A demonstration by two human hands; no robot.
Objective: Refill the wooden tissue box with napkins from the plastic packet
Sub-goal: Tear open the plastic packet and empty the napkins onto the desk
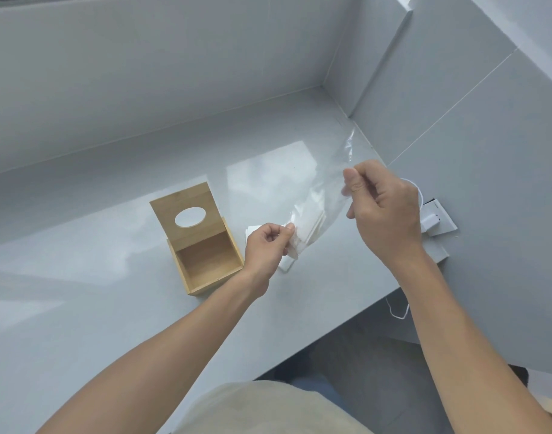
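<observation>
Napkins (306, 228), a white folded stack, sit in the low end of the plastic packet (326, 189), just right of the frame's centre, and I hold that packet up off the grey counter (111, 277) between both hands. My left hand (267, 245) is closed in a pinch on the stack at the packet's lower mouth, thumb and fingers tight on paper and film together. My right hand (384, 208), higher and further right, pinches the clear film near its upper end, so the packet hangs stretched on a slant from upper right down to lower left. A few loose white sheets (252, 230) seem to lie on the counter behind my left hand, though I cannot tell how many. Just to the left of that hand stands the wooden tissue box (205, 261), its lid (187, 211) with the oval hole tipped up and back, the inside bare wood with nothing in it. At the right edge of the frame a white plug (430, 222) sits in a wall socket. I judge the step in hand to be drawing the napkins out of the packet; the box is not yet filled. Next I need to keep the stack square while the film slides off, then carry it left and lower it flat into the open box.
</observation>
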